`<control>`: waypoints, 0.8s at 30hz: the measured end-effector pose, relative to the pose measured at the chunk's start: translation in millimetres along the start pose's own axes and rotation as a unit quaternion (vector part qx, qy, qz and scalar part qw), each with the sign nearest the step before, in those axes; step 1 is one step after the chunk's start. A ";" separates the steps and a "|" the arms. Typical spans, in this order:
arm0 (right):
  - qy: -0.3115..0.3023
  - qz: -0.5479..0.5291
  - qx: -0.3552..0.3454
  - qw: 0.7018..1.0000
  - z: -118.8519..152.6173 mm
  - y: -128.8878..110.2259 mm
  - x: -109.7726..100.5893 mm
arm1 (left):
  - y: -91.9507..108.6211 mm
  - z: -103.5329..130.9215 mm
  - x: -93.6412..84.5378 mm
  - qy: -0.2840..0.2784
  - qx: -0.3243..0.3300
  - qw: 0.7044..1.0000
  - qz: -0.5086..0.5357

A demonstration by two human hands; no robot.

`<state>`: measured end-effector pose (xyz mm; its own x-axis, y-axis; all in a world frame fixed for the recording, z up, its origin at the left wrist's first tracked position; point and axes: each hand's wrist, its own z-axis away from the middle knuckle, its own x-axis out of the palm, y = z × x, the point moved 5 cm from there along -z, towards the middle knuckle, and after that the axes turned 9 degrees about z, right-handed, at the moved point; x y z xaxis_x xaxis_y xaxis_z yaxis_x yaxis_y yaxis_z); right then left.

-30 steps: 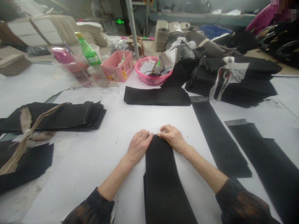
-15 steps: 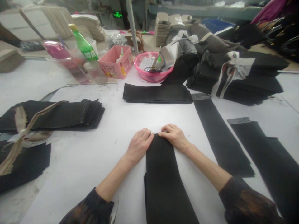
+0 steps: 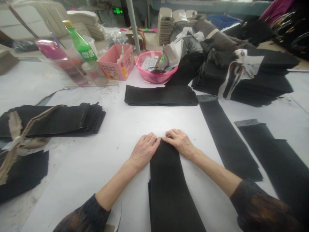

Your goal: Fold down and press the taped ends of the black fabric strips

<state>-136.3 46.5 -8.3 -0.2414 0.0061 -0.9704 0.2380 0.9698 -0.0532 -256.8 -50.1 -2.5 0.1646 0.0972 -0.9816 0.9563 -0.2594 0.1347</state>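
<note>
A long black strip (image 3: 169,183) lies lengthwise on the white table surface (image 3: 96,167), with the edge of another piece showing beneath its left side. My left hand (image 3: 145,146) pinches the strip's far end at the left corner. At the right corner of that same end, my right hand (image 3: 180,141) has its fingers closed on the edge. The thumbs nearly meet at the middle. Beyond my hands lies a short stack of black pieces (image 3: 160,96). More black strips (image 3: 229,138) lie to the right, the nearest one slanted, with a grey band at its far end.
Tied black stacks stand at the left (image 3: 58,119) and back right (image 3: 241,77). Along the back are a pink basin (image 3: 156,77), a pink box (image 3: 116,66), a green bottle (image 3: 80,43), a glass jar (image 3: 94,72) and a purple-topped bottle (image 3: 60,61).
Both thumbs have moved slightly closer together along the strip's far edge. The view has shifted a little, and the strip lies almost as before.
</note>
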 end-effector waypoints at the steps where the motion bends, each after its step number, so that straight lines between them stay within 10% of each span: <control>1: -0.001 -0.002 -0.002 1.000 -0.2 0.2 -0.9 | 0.0 -0.5 -0.4 -0.002 0.001 1.000 0.002; 24: -0.021 -0.012 0.020 1.000 10.1 13.9 -7.2 | 2.7 -7.9 0.0 -0.046 0.013 0.998 -0.037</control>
<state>-121.7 57.4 -4.5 -0.2076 -0.0274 -0.9778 0.2706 0.9590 -0.0844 -252.3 -43.2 -1.0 0.0700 0.0284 -0.9971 0.9581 -0.2801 0.0593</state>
